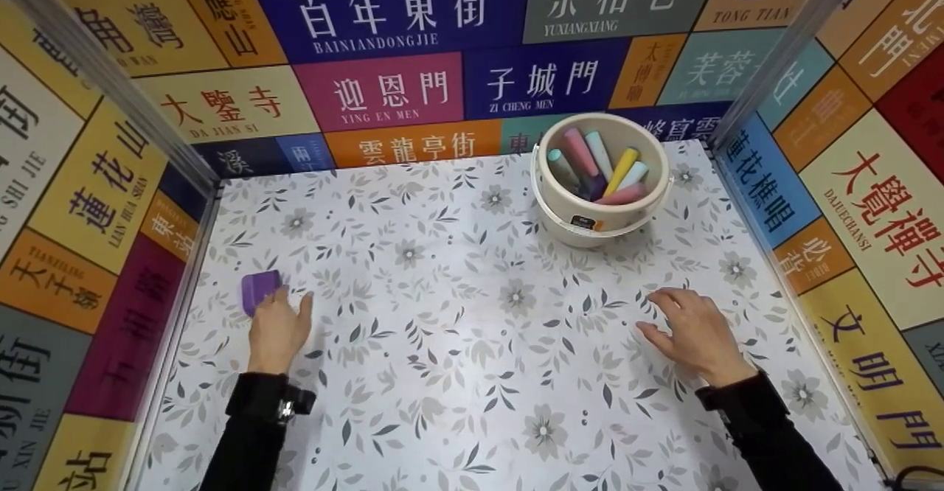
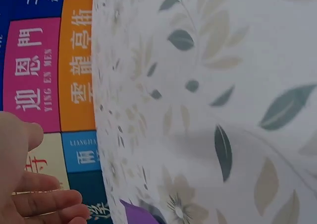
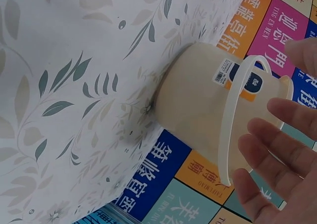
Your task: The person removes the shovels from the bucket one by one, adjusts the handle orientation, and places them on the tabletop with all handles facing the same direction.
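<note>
A small purple block (image 1: 260,289) lies on the floral table (image 1: 457,314) at the left. My left hand (image 1: 278,326) rests flat beside it, fingertips touching or nearly touching its near edge, fingers straight. In the left wrist view the fingers (image 2: 47,201) show at the lower left with a corner of the purple block (image 2: 137,215) below. My right hand (image 1: 692,332) lies open on the table at the right, holding nothing. A cream bucket (image 1: 599,181) with several coloured chalk sticks (image 1: 601,166) stands behind it. The right wrist view shows the bucket (image 3: 208,110) ahead of my spread fingers (image 3: 277,154).
Walls covered in coloured sign panels (image 1: 398,93) enclose the table at the back, left and right. Metal frame posts (image 1: 110,78) run along the corners. The bucket's handle (image 3: 235,120) hangs down its side.
</note>
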`<action>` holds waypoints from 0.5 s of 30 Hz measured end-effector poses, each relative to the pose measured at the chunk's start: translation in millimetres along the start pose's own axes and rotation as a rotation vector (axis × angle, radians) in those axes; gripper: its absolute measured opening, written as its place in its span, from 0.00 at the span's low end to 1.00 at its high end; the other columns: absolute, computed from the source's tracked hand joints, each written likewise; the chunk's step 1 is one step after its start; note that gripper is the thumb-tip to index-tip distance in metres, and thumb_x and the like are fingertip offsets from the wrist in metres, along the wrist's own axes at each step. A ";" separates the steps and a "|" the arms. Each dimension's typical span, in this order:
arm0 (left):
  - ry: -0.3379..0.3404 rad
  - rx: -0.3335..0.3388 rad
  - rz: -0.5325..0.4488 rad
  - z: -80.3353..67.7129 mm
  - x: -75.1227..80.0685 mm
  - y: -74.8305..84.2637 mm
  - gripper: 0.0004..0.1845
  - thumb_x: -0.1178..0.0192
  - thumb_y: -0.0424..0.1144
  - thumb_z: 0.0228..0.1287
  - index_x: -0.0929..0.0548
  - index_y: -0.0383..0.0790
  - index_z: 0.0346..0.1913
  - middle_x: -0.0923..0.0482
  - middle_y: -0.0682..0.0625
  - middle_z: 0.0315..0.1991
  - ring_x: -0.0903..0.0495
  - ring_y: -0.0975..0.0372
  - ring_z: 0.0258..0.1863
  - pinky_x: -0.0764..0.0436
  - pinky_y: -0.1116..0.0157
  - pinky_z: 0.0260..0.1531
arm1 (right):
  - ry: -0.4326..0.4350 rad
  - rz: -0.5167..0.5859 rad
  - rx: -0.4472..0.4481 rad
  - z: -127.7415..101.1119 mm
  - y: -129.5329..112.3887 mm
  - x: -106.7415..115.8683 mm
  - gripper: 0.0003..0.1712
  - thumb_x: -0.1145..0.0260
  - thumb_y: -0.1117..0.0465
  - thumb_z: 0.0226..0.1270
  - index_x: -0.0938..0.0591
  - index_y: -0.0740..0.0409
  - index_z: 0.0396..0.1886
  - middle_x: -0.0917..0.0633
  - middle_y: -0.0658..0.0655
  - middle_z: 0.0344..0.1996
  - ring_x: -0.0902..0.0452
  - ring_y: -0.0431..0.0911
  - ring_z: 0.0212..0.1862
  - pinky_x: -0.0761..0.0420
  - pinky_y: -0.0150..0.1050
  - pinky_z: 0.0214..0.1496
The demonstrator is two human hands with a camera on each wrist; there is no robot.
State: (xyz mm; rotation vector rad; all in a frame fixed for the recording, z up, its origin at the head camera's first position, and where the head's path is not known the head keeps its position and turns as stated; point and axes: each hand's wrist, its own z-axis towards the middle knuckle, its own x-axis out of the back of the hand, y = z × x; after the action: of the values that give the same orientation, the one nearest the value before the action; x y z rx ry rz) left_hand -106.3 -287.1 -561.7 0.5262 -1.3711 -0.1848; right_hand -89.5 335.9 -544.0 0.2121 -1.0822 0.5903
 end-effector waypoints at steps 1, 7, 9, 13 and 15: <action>-0.004 -0.018 -0.005 -2.4 0.9 5.5 0.30 0.42 0.45 0.78 0.25 0.18 0.64 0.22 0.17 0.55 0.19 0.26 0.54 0.18 0.34 0.54 | 0.001 0.005 0.001 0.2 -1.2 -0.8 0.27 0.20 0.58 0.51 0.16 0.67 0.48 0.13 0.69 0.43 0.16 0.66 0.44 0.17 0.62 0.39; 0.077 -0.161 -0.075 -23.2 -6.8 33.5 0.26 0.34 0.42 0.71 0.19 0.22 0.60 0.17 0.23 0.53 0.17 0.31 0.53 0.16 0.38 0.52 | 0.006 0.009 0.020 2.6 -7.6 -5.5 0.27 0.19 0.59 0.51 0.16 0.67 0.48 0.13 0.69 0.44 0.16 0.66 0.45 0.16 0.63 0.40; 0.109 -0.220 -0.101 -31.2 -11.9 41.7 0.24 0.32 0.41 0.68 0.18 0.23 0.58 0.16 0.25 0.51 0.16 0.32 0.51 0.15 0.38 0.50 | 0.006 0.005 0.025 4.3 -8.8 -7.0 0.27 0.19 0.58 0.51 0.16 0.66 0.48 0.13 0.69 0.44 0.16 0.66 0.44 0.16 0.62 0.40; 0.196 -0.416 -0.090 -44.2 -23.4 56.7 0.21 0.28 0.38 0.63 0.15 0.25 0.53 0.14 0.28 0.45 0.15 0.35 0.45 0.14 0.42 0.44 | 0.001 0.013 0.016 7.4 -12.0 -8.9 0.25 0.18 0.59 0.52 0.16 0.66 0.47 0.13 0.68 0.44 0.16 0.66 0.44 0.16 0.62 0.41; 0.231 -0.507 -0.079 -49.1 -29.1 63.9 0.21 0.27 0.38 0.60 0.14 0.26 0.51 0.14 0.31 0.43 0.15 0.38 0.43 0.14 0.44 0.44 | -0.006 0.021 0.011 8.9 -14.1 -9.9 0.25 0.18 0.59 0.53 0.16 0.66 0.47 0.13 0.68 0.44 0.15 0.65 0.44 0.16 0.62 0.42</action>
State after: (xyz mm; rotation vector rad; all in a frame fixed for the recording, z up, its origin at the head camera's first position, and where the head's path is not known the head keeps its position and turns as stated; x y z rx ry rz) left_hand -76.2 -206.9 -563.1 0.1679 -1.0271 -0.5048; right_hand -91.9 316.9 -546.8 0.2120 -1.0879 0.6152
